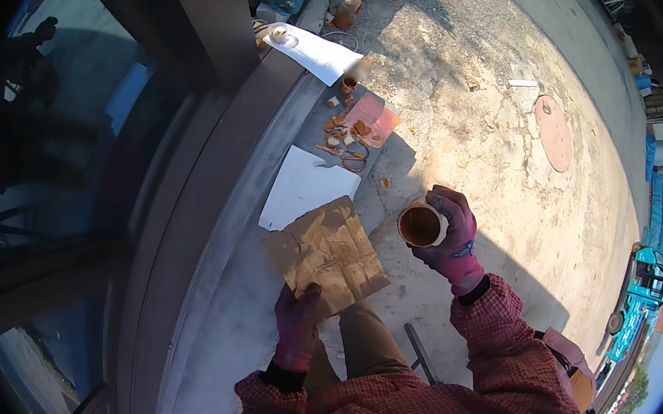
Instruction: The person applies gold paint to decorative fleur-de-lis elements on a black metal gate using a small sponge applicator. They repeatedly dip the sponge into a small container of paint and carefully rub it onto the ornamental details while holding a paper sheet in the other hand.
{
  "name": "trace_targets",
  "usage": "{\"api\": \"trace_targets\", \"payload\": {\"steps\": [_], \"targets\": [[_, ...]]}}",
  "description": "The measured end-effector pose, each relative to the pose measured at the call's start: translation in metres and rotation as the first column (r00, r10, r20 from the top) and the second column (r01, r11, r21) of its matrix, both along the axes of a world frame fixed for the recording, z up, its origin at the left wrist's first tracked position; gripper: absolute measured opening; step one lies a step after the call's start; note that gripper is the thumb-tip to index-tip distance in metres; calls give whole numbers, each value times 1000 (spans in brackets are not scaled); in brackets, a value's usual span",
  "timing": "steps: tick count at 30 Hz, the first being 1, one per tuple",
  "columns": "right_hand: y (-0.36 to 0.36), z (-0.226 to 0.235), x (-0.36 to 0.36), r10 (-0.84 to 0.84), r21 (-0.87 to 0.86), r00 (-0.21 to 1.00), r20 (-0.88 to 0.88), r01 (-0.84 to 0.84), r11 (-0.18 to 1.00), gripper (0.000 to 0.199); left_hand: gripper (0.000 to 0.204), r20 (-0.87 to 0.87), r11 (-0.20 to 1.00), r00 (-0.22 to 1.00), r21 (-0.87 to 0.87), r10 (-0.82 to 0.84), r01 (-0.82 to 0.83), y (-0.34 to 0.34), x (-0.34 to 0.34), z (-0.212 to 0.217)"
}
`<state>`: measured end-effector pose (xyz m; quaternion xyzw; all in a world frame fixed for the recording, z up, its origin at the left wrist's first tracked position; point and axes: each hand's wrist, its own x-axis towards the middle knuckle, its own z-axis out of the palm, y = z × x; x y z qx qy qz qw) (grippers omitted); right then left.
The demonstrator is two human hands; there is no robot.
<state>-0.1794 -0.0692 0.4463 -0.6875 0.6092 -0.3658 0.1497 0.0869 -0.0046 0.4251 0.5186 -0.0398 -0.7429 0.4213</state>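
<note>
My left hand (297, 324), in a pink and dark glove, grips the lower left edge of a flat brown cardboard piece (328, 256), its thumb lying on top. The cardboard is creased and held over my legs. To the right, my right hand (456, 234), gloved in pink with dark fingertips, is wrapped round a small round cup (421, 224). That cup has a pale outside and a brown inside, and its mouth faces up toward me. What may lie at its bottom is too dark to tell. Cup and cardboard are apart.
On the ledge lie a white sheet (305, 185), brown and white broken pieces (344, 133), scissors (353, 158), a pink sheet (373, 119) and another white sheet (319, 51). A glass door (59, 155) stands left. A round cover (554, 133) sits in the ground; a turquoise truck (640, 296) is far right.
</note>
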Motion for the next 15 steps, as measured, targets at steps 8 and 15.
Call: {"api": "trace_targets", "payload": {"steps": [8, 15], "targets": [[36, 158, 43, 217, 14, 865, -452, -237, 972, 64, 39, -125, 970, 992, -244, -19, -12, 30, -1, 55], [53, 219, 87, 294, 59, 696, -655, -341, 938, 55, 41, -98, 934, 995, -354, 13, -47, 53, 7, 91]]}}
